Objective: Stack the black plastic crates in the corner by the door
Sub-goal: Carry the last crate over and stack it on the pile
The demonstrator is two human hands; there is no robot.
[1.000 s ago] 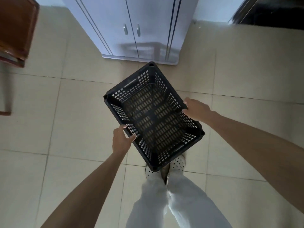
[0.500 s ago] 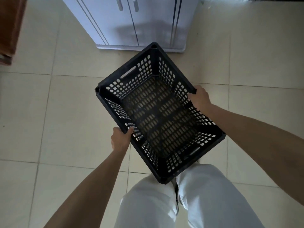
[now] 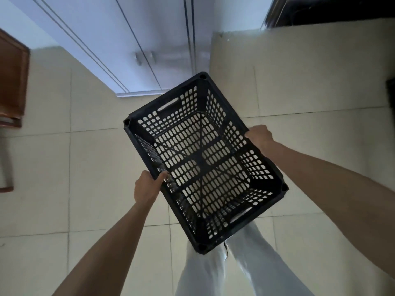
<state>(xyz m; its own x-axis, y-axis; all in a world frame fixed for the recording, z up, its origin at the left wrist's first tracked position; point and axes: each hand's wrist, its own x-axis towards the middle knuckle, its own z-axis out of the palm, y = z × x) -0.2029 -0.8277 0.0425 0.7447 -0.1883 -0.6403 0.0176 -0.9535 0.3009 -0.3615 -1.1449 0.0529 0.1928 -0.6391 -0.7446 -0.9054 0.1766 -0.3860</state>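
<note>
One crate (image 3: 205,161) in view, black, slotted, empty, carried at about waist height over the tiled floor (image 3: 81,167). We hold it by the two long rims: left hand (image 3: 147,186) clenched on the near-left rim, thumb hooked inside the wall; right hand (image 3: 259,136) curled over the far-right rim, fingers hidden behind it. It sits skewed to us, one corner pointing at the cabinet (image 3: 149,50) ahead, and roughly level (hard to be sure through the wide lens).

Step in hand, as we judge it: transport, with the crate lifted clear and not yet at the stacking spot. No stack, no second crate and no clear door corner show here; a dark opening (image 3: 333,11) at top right may be the doorway, but we cannot tell. Next we need to locate the corner, square the crate to whatever sits there, and lower it so the corner posts seat.

Count: one crate, two hands, one cabinet, one brown wooden piece (image 3: 12,82) at left.
</note>
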